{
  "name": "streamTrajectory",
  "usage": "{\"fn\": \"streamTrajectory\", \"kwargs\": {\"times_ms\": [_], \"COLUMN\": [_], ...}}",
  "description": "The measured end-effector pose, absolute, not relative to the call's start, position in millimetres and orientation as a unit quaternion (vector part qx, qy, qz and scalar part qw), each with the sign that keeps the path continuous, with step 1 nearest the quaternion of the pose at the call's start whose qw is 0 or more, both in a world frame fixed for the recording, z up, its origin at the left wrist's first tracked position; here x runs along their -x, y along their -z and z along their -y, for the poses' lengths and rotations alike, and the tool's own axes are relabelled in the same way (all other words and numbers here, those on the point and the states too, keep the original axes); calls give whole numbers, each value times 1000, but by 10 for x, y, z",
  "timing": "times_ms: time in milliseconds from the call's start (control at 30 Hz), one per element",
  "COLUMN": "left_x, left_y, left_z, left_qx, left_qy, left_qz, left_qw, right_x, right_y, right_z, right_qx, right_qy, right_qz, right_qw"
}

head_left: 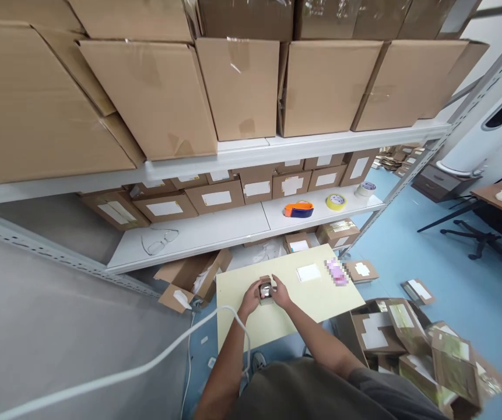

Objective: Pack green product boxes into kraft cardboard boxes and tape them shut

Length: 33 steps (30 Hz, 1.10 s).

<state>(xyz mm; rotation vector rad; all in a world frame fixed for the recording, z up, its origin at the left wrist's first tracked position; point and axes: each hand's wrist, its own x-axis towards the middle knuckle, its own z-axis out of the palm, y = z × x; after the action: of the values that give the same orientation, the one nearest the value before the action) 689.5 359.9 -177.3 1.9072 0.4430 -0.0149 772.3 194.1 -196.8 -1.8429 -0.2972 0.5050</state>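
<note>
A small open cardboard box is held low over the pale yellow board in front of me. Inside or on top of it shows a dark, shiny round object, too small to name. My left hand is closed around the box's left side. On the other side, my right hand has its fingers bent against the right edge, by the round object. Part of the box is hidden by the fingers. Right of my hands lies a white sheet of paper, and beyond it a blurred pink item.
A white shelf ahead holds labelled boxes, glasses, an orange-and-blue tape dispenser and a yellow tape roll. Large cartons fill the shelf above. A white cable arcs at left. Piled boxes lie at right.
</note>
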Motion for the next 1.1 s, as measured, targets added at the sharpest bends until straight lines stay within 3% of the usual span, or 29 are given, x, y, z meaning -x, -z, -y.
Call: {"fn": "streamTrajectory", "kwargs": {"times_ms": [300,600,767,967,1100], "left_x": [-6887,-6858,-6862,-6867,-6871], "left_y": [1820,1909,1919,1923,1967], "left_z": [-3391,-3454,-3425,-3461,-3482], "left_qx": [-800,-778,-777,-784,-793], "left_qy": [-20,-31,-25,-5,-4], "left_qz": [-163,-140,-140,-150,-163], "left_qw": [576,612,613,602,587], "right_x": [-7723,-7741,-7735,-7947,-8046], "right_y": [1830,1754,1770,1752,1696], "right_z": [-1891,-1793,-1879,-2126,-2154], "right_qx": [835,811,862,877,843], "right_qy": [-213,-212,-202,-279,-296], "right_qz": [177,206,216,207,271], "right_qw": [475,504,413,332,358]}}
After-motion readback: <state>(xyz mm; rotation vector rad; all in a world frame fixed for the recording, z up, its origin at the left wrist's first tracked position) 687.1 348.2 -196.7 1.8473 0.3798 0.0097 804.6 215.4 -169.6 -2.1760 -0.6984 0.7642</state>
